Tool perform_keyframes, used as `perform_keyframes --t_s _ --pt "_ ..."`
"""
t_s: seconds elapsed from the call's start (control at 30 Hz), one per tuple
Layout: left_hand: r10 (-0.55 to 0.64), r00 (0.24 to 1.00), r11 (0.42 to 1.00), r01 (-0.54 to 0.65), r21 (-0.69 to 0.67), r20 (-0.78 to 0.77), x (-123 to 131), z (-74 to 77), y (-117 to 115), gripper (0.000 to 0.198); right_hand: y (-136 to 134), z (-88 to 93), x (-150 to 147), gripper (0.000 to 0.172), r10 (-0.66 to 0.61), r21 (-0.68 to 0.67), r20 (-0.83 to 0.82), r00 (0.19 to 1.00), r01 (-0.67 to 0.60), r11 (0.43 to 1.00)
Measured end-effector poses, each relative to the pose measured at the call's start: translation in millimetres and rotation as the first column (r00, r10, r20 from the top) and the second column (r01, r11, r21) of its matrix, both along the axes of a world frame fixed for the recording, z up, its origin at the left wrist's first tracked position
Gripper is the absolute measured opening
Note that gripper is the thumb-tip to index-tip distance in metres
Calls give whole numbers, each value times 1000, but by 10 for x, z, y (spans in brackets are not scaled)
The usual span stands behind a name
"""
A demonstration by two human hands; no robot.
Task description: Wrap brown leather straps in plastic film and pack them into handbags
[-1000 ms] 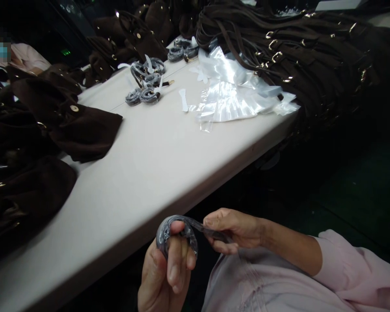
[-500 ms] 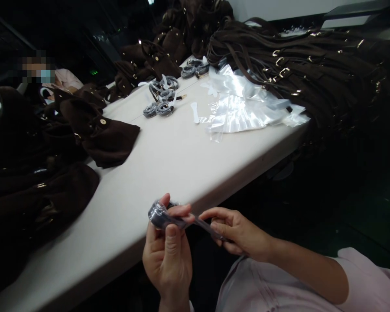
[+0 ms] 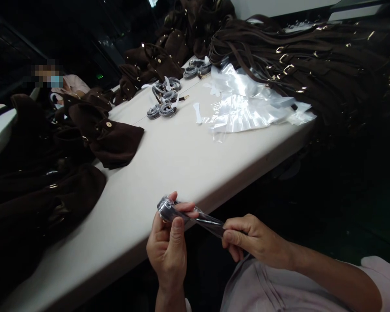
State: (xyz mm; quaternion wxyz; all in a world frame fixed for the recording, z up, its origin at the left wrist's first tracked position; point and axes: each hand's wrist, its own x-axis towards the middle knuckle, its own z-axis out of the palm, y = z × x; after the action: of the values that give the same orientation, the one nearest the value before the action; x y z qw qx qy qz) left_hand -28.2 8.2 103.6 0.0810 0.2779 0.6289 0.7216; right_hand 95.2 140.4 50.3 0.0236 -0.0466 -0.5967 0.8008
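Note:
My left hand [image 3: 170, 242] is wrapped round the coiled end of a dark strap in clear plastic [image 3: 211, 223], just off the table's near edge. The coil shows above its fingers and thumb. My right hand [image 3: 247, 236] pinches the stretched part of the same plastic-wrapped strap to the right, between thumb and fingers. What lies inside that fist is hidden. On the table, several coiled straps in plastic [image 3: 167, 109] with white ties lie farther away.
The pale table [image 3: 169, 160] slants across the view. Clear plastic sleeves [image 3: 247, 112] and a white tie [image 3: 198, 113] lie on it. A pile of dark brown straps [image 3: 295, 65] with gold buckles is at right; dark brown bags [image 3: 113, 141] are at left. A person [image 3: 73, 84] sits beyond.
My right hand has moved right, away from my left, and a longer stretch of plastic-wrapped strap shows between them. My left hand keeps its hold on the coil. The view has shifted slightly.

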Motion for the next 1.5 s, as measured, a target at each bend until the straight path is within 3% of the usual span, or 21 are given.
perform_keyframes --t_s 0.1,0.2,0.27,0.37,0.43,0.5,0.6,0.67,0.77,0.87,1.03,1.13,1.27,1.37,1.5 --pt "14 984 987 -43 -155 -180 11 -52 34 35 -63 41 21 41 56 -110 -1 998 -56 992" --pt "-20 901 949 -120 -292 -434 -31 -173 42 32 -93 131 39 36 59 -89 24 998 -56 994" --pt "-113 808 909 -151 -388 -579 -78 -263 12 32 -61 219 70 29 49 -37 38 998 -48 998" --pt "-321 703 832 -110 -543 -635 -106 -365 -62 39 64 357 141 21 -23 126 42 999 17 992" --pt "-461 648 768 -51 -639 -606 -67 -408 -105 40 168 422 178 18 -101 283 2 995 96 954" --pt "-539 588 741 -10 -672 -603 9 -437 -137 34 267 456 186 14 -165 446 -116 980 199 872" --pt "-599 603 723 124 -679 -527 138 -451 -188 14 412 455 139 11 -183 563 -234 955 287 775" --pt "-640 662 686 263 -679 -390 197 -435 -241 14 524 428 84 25 -134 523 -169 976 204 827" --pt "-635 740 662 373 -650 -222 233 -386 -337 26 710 349 0 32 94 323 -23 995 -81 943" --pt "-615 783 641 428 -637 -93 235 -344 -408 29 856 247 -66 32 291 186 32 956 -291 938" --pt "-598 796 570 506 -648 95 251 -300 -412 32 910 111 -148 33 392 138 33 919 -392 909" --pt "-591 773 569 601 -561 229 278 -238 -355 38 855 33 -196 38 377 116 59 924 -382 917" --pt "-695 585 570 803 -175 418 352 -119 -246 47 692 -85 -237 41 329 40 -20 944 -328 944" --pt "-694 541 642 764 67 476 470 -45 -185 46 507 -160 -223 44 239 -28 -95 966 -243 970" --pt "-589 625 790 579 203 512 591 33 -150 43 239 -208 -156 46 121 -253 -42 992 -127 959"
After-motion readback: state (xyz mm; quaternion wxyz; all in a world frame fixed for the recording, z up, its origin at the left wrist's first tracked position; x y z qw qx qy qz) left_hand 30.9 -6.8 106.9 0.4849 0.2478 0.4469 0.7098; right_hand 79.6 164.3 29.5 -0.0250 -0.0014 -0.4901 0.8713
